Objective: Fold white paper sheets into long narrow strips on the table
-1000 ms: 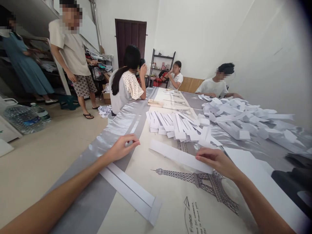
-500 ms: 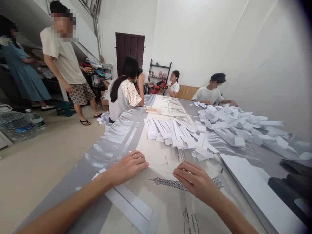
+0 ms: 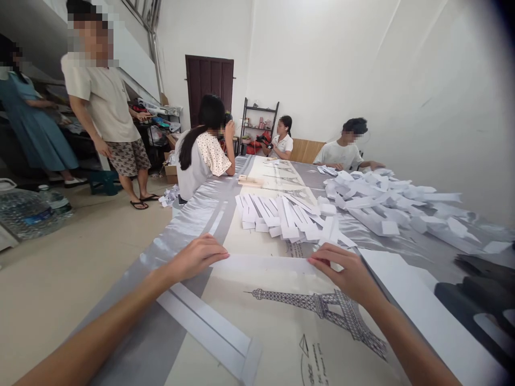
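Observation:
A white paper strip (image 3: 267, 262) stretches sideways between my two hands, just above the table. My left hand (image 3: 199, 257) pinches its left end between thumb and fingers. At the other end my right hand (image 3: 340, 262) pinches the strip's right tip, fingers bent. Below the left wrist lies a folded white paper piece (image 3: 213, 327) with a dark line along its length. A pile of folded white paper pieces (image 3: 281, 217) rests just beyond the strip. Under my hands the tablecloth (image 3: 273, 327) carries a printed Eiffel Tower.
A larger heap of folded paper (image 3: 386, 201) spreads along the right side. White sheets (image 3: 414, 289) lie by my right forearm, near a dark object (image 3: 470, 305). Several people sit or stand around the table. Water bottles (image 3: 30, 209) stand on the floor at left.
Both hands have lifted and moved farther apart, the right one to the right. A white paper strip now shows between them. The view has shifted slightly.

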Demonstrator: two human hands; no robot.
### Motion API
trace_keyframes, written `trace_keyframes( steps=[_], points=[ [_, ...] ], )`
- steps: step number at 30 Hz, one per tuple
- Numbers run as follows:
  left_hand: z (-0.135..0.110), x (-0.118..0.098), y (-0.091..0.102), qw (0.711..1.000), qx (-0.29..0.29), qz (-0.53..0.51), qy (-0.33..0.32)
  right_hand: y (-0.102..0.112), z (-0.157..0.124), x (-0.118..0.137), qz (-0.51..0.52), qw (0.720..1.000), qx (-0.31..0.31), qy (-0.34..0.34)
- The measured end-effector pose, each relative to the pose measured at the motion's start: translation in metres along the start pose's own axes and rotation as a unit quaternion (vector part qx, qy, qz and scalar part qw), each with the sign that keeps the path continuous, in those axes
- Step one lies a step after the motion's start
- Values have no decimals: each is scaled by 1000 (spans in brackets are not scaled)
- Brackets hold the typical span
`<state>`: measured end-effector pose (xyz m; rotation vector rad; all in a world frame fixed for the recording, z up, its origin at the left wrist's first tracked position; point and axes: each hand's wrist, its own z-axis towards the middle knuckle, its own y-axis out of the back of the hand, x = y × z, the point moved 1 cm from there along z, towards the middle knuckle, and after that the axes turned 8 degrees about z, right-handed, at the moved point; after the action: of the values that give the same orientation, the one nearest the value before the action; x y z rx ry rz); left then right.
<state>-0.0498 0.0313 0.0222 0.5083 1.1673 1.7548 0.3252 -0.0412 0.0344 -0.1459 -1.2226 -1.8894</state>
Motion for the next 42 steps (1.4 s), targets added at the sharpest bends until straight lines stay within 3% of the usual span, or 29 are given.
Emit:
trace_keyframes(
  steps=[8, 15, 19, 23, 28, 32, 35, 39, 42],
  points=[
    [-4, 8, -2, 991, 28, -114, 66, 8, -2, -16, 30, 998, 27, -57],
    [-6, 6, -2, 975, 65, -179, 116, 10, -1, -12, 44, 996, 21, -78],
    [-7, 9, 7, 962, 77, -213, 151, 18, -5, -24, 61, 992, -56, -97],
    [-4, 8, 10, 928, 31, -290, 230, 10, -6, -25, 137, 975, -128, -119],
    [8, -34, -11, 877, -14, -395, 273, -39, 0, 24, 291, 940, -112, -139],
    [14, -81, -29, 856, 24, -440, 270, -68, -3, 61, 368, 901, -127, -193],
    [13, -104, -32, 874, 38, -425, 232, -74, -7, 72, 389, 877, -141, -243],
    [9, -116, -30, 893, 54, -406, 188, -74, -8, 76, 431, 852, -113, -275],
    [7, -114, -30, 922, 41, -352, 159, -73, -7, 70, 416, 859, -98, -282]
  ],
)
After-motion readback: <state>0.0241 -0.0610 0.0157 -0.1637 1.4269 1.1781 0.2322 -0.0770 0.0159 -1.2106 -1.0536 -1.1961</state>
